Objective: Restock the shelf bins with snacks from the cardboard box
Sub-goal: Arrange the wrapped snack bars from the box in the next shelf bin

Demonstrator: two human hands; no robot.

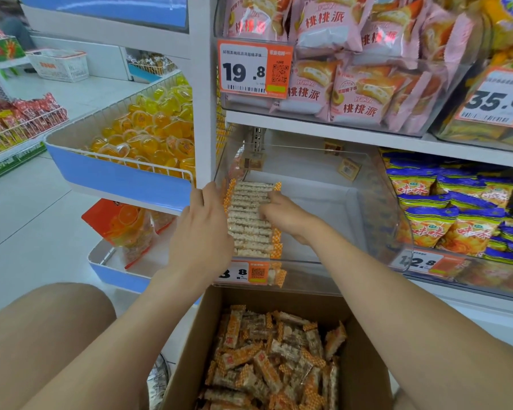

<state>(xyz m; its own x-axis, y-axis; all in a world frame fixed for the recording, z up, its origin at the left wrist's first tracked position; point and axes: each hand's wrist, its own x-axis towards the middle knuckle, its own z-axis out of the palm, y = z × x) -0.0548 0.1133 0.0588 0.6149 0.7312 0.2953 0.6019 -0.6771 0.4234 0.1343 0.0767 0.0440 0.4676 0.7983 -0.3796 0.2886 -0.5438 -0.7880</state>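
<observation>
A clear plastic shelf bin (pixel 332 202) holds a neat row of wrapped snack bars (pixel 249 223) with orange checked ends along its left side. My left hand (pixel 202 229) rests flat against the left end of that row, fingers straight. My right hand (pixel 282 214) lies on top of the row's right part, its fingers bent down onto the bars. Below, an open cardboard box (pixel 190 350) is full of several loose bars of the same kind (pixel 273 362).
The bin's right half is bare. Pink cake packs (pixel 338 54) fill the bin above, yellow-blue snack bags (pixel 456 214) the bin to the right. A wire basket of orange jelly cups (pixel 148 131) juts out at left. My knee (pixel 42 329) is at lower left.
</observation>
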